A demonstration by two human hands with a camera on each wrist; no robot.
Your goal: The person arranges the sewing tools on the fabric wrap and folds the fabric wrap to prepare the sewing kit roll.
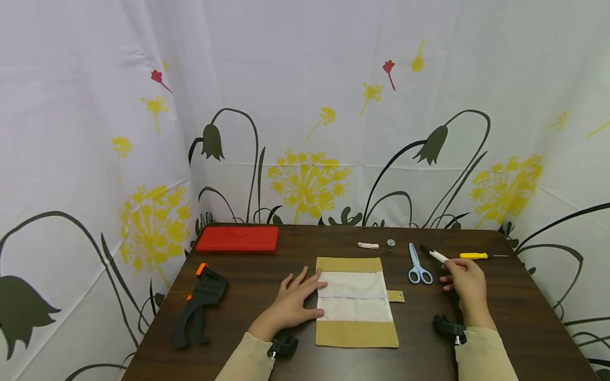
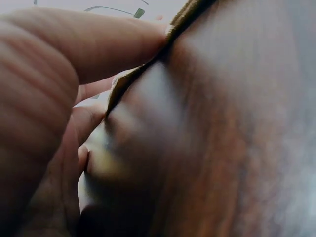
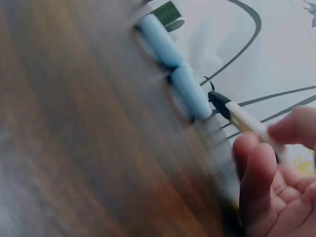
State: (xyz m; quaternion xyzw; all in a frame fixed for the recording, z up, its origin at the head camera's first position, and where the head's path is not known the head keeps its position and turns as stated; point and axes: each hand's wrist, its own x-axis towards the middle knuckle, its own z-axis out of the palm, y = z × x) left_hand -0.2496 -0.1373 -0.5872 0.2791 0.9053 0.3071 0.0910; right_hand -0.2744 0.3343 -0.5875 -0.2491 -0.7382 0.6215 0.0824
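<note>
An unfolded tan and white fabric pouch (image 1: pixel 352 309) lies flat on the table, its strap with a snap pointing right. On its left edge rests my left hand (image 1: pixel 296 302), fingers spread; in the left wrist view the thumb (image 2: pixel 123 42) touches the pouch's edge (image 2: pixel 118 89). Over at the right, my right hand (image 1: pixel 468 283) pinches a slim white pen-like tool with a black end (image 1: pixel 437 256) between thumb and fingertips. The right wrist view shows that tool (image 3: pixel 242 118) tilted, its black end pointing away from the hand. Its exact kind is unclear.
Light blue scissors (image 1: pixel 415 267) lie left of the right hand, a yellow screwdriver (image 1: pixel 476 256) beyond it. Further back are a small white and red item (image 1: pixel 368 245) and a small round item (image 1: pixel 391 243). A red case (image 1: pixel 237 238) and a black clamp (image 1: pixel 202 301) occupy the left.
</note>
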